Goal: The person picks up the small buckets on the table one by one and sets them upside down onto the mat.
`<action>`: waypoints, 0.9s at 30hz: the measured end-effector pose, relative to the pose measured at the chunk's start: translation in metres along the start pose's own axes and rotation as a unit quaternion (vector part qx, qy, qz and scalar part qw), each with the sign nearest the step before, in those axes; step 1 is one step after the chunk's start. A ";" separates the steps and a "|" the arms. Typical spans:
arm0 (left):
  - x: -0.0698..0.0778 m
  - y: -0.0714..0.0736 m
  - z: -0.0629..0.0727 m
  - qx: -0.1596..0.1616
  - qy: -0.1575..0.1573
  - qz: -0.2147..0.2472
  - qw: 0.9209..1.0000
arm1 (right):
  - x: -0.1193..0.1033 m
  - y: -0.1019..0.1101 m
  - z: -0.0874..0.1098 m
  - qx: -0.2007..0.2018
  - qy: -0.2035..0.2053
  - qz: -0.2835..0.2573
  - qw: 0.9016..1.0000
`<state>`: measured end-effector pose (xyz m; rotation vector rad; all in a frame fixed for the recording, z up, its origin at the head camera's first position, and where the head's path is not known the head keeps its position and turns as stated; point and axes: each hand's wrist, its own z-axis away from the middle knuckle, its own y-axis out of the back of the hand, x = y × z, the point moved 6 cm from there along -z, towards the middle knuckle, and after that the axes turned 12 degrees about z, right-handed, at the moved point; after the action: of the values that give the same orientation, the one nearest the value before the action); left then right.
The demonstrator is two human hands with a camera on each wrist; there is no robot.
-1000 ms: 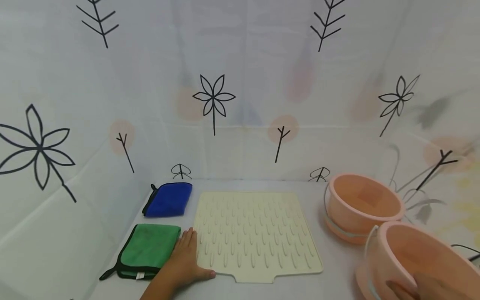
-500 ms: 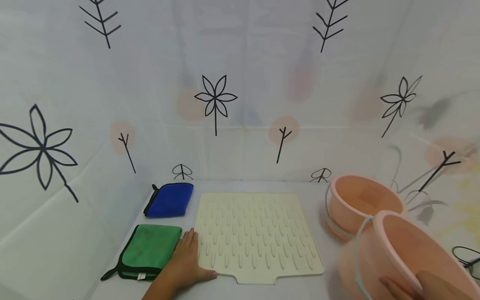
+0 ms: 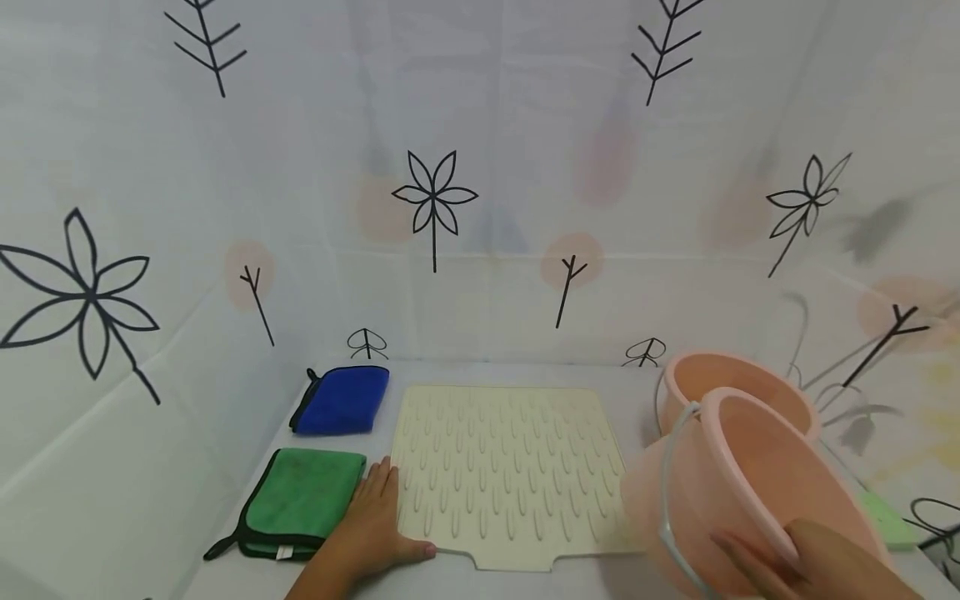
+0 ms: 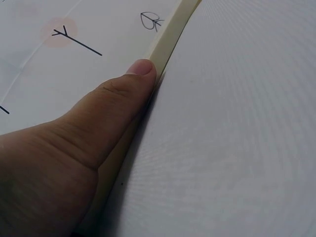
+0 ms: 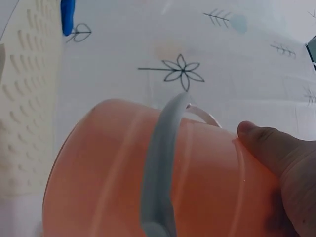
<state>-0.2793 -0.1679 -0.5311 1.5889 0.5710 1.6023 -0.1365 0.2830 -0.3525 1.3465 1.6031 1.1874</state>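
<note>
My right hand point(image 3: 817, 558) grips the rim of a pink bucket point(image 3: 682, 483), thumb and fingers on either side of its wall. The bucket is tilted, its mouth toward the right, with its lower part over the right edge of a cream ridged mat point(image 3: 510, 467). A grey handle point(image 5: 160, 168) hangs along the bucket's side in the right wrist view. My left hand point(image 3: 371, 529) rests at the mat's near left corner, fingers straight along its left side. In the left wrist view the left thumb point(image 4: 118, 98) lies against the mat's edge point(image 4: 170, 39).
A folded green cloth point(image 3: 303, 492) lies left of the left hand, with a folded blue cloth point(image 3: 345, 400) behind it. A second pink bucket point(image 3: 690, 375) stands at the back right, partly hidden. A light green item point(image 3: 888, 521) and dark wire point(image 3: 937, 521) show at far right.
The held bucket has risen and moved left, tilting more, from the right side of the table to the mat's right edge. The light green item has come into view. My left hand stays at the mat.
</note>
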 end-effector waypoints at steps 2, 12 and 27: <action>0.001 0.001 0.000 0.000 -0.002 0.000 1.000 | 0.005 -0.006 -0.007 -0.118 -0.114 -0.040 0.986; 0.002 0.000 0.001 -0.001 -0.002 0.000 1.000 | -0.039 0.005 -0.020 0.277 -0.131 -0.083 0.948; 0.001 0.001 0.002 -0.006 0.014 0.006 1.000 | -0.072 -0.041 -0.059 0.399 -0.049 -0.154 0.902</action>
<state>-0.2777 -0.1676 -0.5295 1.5667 0.5673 1.6356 -0.1902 0.1998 -0.3753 1.5006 2.2369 0.2388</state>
